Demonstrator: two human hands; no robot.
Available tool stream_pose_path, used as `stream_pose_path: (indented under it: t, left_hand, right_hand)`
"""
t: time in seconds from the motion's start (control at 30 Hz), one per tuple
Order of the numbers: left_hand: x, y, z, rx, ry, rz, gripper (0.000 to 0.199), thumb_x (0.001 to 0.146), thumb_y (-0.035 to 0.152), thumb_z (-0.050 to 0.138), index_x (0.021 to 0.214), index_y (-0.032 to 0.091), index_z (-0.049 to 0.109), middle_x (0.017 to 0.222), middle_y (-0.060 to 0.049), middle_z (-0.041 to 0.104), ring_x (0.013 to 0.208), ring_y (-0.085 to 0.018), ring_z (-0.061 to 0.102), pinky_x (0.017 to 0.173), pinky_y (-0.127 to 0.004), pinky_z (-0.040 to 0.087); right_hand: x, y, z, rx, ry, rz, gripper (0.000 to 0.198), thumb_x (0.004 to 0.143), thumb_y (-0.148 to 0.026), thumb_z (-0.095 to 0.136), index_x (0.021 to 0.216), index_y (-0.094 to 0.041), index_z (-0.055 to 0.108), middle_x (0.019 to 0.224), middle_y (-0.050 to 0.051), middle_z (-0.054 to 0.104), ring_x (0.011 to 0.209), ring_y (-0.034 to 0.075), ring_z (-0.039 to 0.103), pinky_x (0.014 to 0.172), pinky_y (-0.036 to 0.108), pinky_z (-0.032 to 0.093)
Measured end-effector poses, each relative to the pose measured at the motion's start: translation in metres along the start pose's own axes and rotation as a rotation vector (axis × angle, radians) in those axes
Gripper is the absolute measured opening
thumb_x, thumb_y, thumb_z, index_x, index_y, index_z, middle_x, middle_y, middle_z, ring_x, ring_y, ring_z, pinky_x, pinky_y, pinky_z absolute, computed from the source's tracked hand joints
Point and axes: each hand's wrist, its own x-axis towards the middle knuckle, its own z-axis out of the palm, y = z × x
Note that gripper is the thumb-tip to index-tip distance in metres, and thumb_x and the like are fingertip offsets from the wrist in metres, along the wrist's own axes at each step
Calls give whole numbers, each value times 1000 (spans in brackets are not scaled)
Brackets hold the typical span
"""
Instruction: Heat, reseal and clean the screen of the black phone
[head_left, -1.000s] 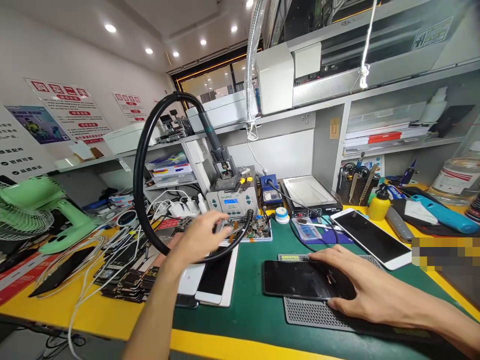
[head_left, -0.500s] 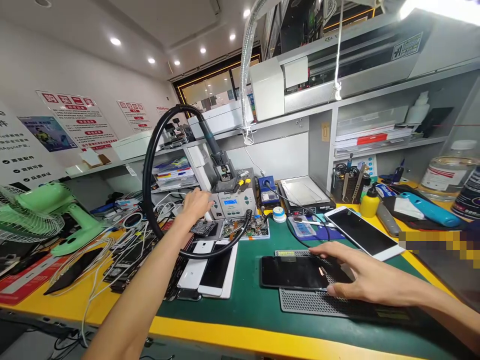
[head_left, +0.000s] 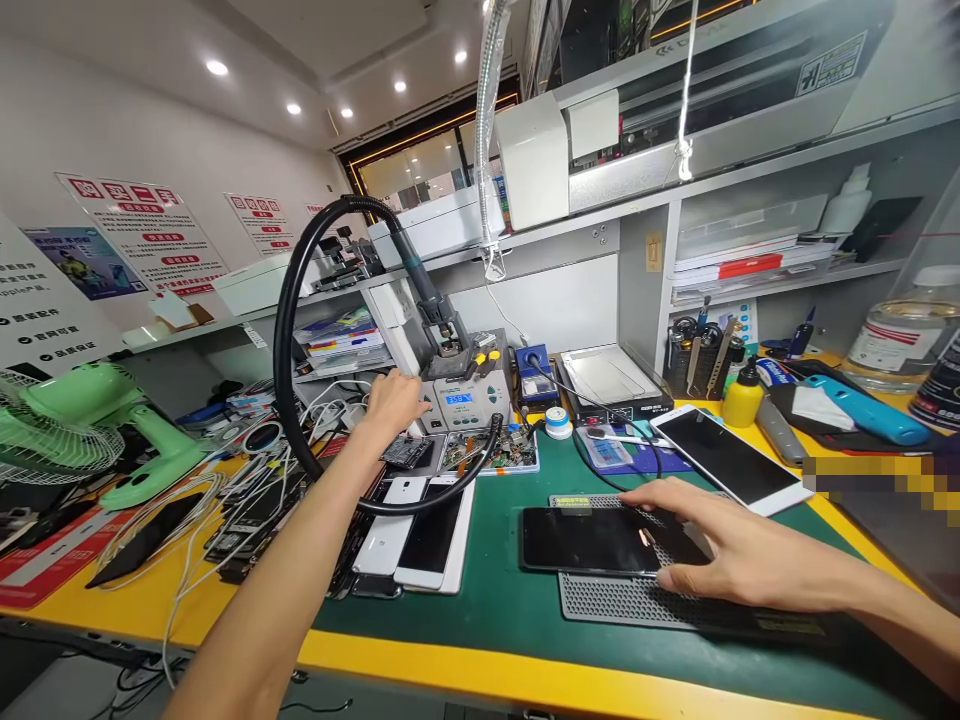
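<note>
My left hand reaches to the left front of the hot air rework station, its fingertips at the panel. It holds nothing; its fingers are partly hidden behind the back of the hand. The station's lit display seems to read 359. My right hand grips the right part of a black smartphone, thumb on the near edge and fingers at the far edge. The phone lies screen up over a grey perforated pad on the green mat. The hot air gun stands upright in its holder above the station.
The station's black hose loops beside my left forearm. White phones lie left of the mat's middle, and a white tablet-like device lies right. A tray of circuit boards, a round tub and a green fan stand around.
The station's display has switched to large digits. Both hands stay in nearly the same places, and the phone has not visibly moved. The camera view has shifted slightly.
</note>
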Motion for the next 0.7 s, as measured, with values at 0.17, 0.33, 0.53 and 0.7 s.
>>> stream_pose_path:
  t: [0.17, 0.33, 0.53, 0.7]
  left_hand:
    - [-3, 4, 2, 21, 34, 5, 38, 95, 40, 64, 126, 17, 60, 129, -11, 62, 112, -26, 64, 94, -49, 55]
    - [-4, 4, 3, 35, 42, 27, 38, 95, 39, 64, 125, 17, 60, 128, -11, 63, 111, -26, 64, 93, -48, 56]
    - [-4, 4, -1, 37, 11, 59, 38, 95, 39, 64, 125, 16, 60, 127, -11, 63, 110, -25, 64, 92, -47, 56]
    - [-4, 4, -5, 34, -26, 75, 38, 95, 39, 64, 125, 16, 60, 126, -11, 64, 108, -25, 65, 91, -47, 56]
  right_hand:
    - [0, 1, -1, 3, -3, 0, 70, 82, -55, 68, 144, -28, 51, 145, 10, 54, 126, 36, 56, 99, 44, 51]
    - [0, 3, 0, -3, -4, 5, 71, 82, -56, 69, 145, -29, 51, 145, 9, 54, 124, 36, 57, 97, 43, 52]
    - [0, 4, 0, -3, -7, 13, 71, 82, -58, 68, 145, -31, 50, 146, 8, 54, 122, 35, 59, 95, 41, 54]
    - [-1, 1, -2, -4, 1, 8, 72, 81, -58, 69, 144, -29, 51, 144, 7, 56, 127, 34, 56, 102, 42, 50]
